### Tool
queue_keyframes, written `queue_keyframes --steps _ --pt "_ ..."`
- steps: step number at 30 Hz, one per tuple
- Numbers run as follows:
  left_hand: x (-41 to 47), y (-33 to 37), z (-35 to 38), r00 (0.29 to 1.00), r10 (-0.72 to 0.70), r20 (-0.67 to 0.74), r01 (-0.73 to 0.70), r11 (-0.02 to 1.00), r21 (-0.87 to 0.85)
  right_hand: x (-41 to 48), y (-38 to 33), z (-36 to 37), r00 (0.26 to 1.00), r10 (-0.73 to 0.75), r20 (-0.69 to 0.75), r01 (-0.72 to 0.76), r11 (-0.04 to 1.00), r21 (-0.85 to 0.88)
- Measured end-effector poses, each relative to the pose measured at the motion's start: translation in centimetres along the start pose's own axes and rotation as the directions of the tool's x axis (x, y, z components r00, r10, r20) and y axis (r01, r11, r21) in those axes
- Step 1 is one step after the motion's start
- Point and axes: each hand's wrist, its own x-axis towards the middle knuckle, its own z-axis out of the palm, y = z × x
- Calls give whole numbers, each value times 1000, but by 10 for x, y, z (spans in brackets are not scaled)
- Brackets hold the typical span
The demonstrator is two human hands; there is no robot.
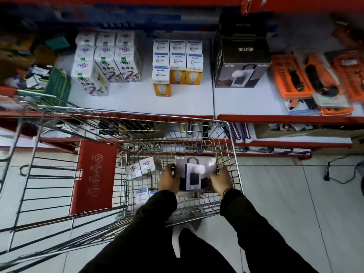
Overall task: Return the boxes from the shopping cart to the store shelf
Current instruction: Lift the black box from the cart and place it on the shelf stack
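Note:
Inside the wire shopping cart (233, 146) lies a dark lantern box (196, 170) with a white lamp pictured on it. My left hand (169, 180) grips its left side and my right hand (221, 179) grips its right side. Two small white bulb boxes (142, 168) sit in the cart just left of it, and other white boxes (142, 196) lie nearer me. On the white store shelf (137, 103) above stand a matching dark lantern box (241, 75), stacked yellow-and-white bulb boxes (177, 64) and white boxes (106, 60).
A red child-seat flap (94, 176) folds down at the cart's left. Orange tool packs (315, 79) fill the shelf's right end and green packs (57, 85) its left. Lower shelves hold mixed goods. A black cable (338, 174) lies on the tiled floor at the right.

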Motion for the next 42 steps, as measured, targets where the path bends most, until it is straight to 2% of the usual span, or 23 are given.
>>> queue_keyframes --steps 4,9,11,14,16,17,29,35,39,42 --pt "-25 24 -26 986 107 -126 -117 990 -76 -26 -27 -19 993 -85 -86 92 993 79" --pt "-27 36 -42 958 220 -184 -243 963 -117 -31 -48 -36 969 -190 -155 204 976 78" --pt "-33 36 -47 943 257 -213 -290 946 -142 -40 -50 -40 961 -237 -141 248 966 73" --pt "-26 57 -53 927 280 -248 -329 926 -184 -32 -65 -49 934 -300 -193 314 949 45" --pt "-69 123 -76 815 448 -368 -527 837 -150 -72 -102 -113 822 -456 -342 503 862 60" --pt "-64 127 -77 820 453 -351 -533 828 -176 -71 -106 -117 813 -461 -357 519 851 84" --pt "-64 166 -73 733 558 -389 -657 728 -195 -70 -113 -141 716 -496 -490 612 784 102" --pt "-48 212 -65 702 640 -312 -697 708 -114 -54 -124 -180 658 -512 -552 627 778 26" --pt "-33 235 -53 718 651 -248 -679 734 -38 -37 -126 -199 698 -481 -531 575 818 15" --pt "-20 248 -38 770 610 -186 -626 779 -32 -21 -125 -208 740 -438 -510 515 857 11"
